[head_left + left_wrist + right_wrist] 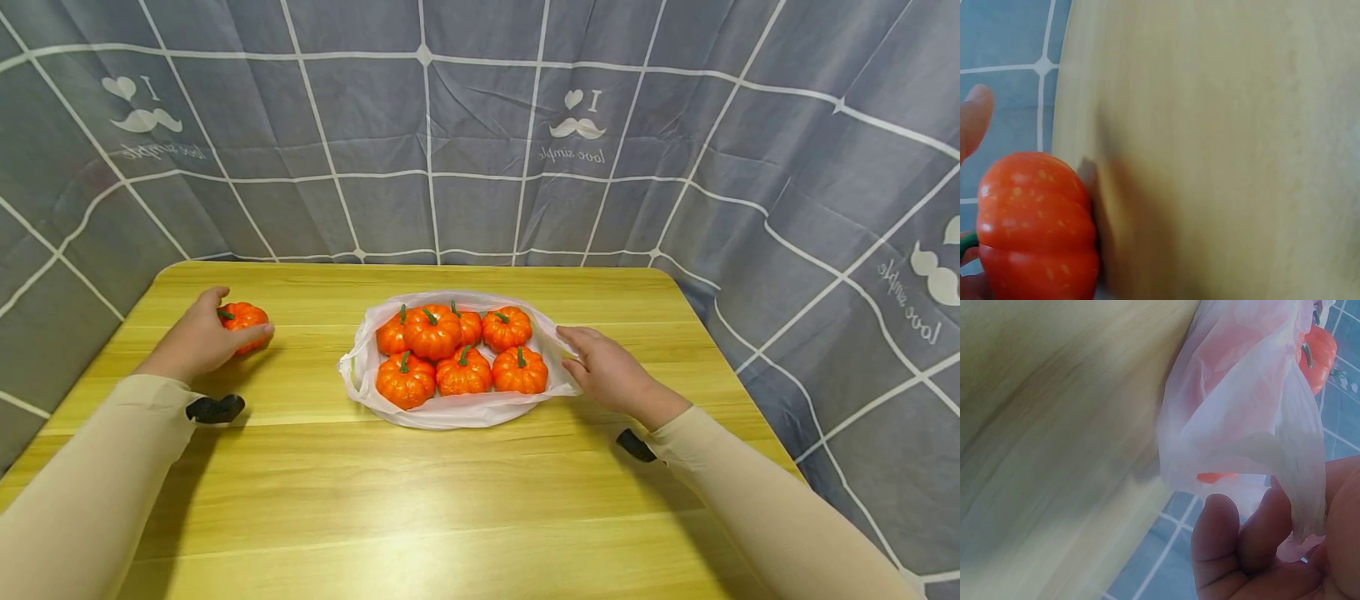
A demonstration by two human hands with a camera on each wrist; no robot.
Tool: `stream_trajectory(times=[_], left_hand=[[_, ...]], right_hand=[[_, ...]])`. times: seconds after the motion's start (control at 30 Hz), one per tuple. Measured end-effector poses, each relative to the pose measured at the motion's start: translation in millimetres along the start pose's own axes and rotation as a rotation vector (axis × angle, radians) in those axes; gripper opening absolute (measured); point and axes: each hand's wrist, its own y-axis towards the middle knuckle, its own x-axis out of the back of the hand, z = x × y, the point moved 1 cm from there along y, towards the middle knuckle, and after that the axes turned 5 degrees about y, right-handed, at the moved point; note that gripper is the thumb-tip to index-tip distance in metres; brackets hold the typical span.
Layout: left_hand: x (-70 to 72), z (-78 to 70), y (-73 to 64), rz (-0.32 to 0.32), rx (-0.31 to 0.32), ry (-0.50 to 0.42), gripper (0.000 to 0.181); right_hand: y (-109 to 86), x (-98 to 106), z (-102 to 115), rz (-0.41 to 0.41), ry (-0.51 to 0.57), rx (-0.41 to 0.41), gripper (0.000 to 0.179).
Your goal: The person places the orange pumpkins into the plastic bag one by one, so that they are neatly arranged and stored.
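Observation:
At the table's far left, a small orange pumpkin [242, 321] with a green stem lies between the thumb and fingers of my left hand [204, 333]. In the left wrist view the pumpkin [1038, 225] sits against the tabletop, fingers behind its stem, and an outstretched digit stands apart from it. A white plastic bag [450, 415], its mouth spread wide, lies mid-table with several similar pumpkins [432, 332] inside. On its right side my right hand [611, 371] holds the bag's edge; in the right wrist view a strip of plastic [1302, 487] passes between its curled fingers.
Beneath everything is a yellow wooden table [420, 517] with rounded far corners. A grey curtain [480, 117] with white grid lines hangs behind it and along both sides. Black straps [216, 408] show near the sleeves' cuffs.

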Motion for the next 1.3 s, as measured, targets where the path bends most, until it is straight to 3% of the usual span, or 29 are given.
stream_trajectory(times=[0.43,0.57,0.73,1.3], left_hand=[[-5.2,8.1,-1.6,-0.042,0.047,-0.049,0.125],[-6.0,8.4,-2.9,-0.038,0.056,-0.052,0.118],[-7.2,9.4,-3.9,-0.03,0.054,-0.051,0.11],[-8.1,11.1,-4.5,-0.044,0.055,-0.06,0.108]], right_hand=[[0.0,-2,0,0.007,0.014,-0.001,0.055],[-0.3,-2,0,0.008,0.017,-0.005,0.055],[-0.5,-2,0,0.009,0.016,-0.004,0.055],[1.7,-4,2,0.012,0.017,0.02,0.055]])
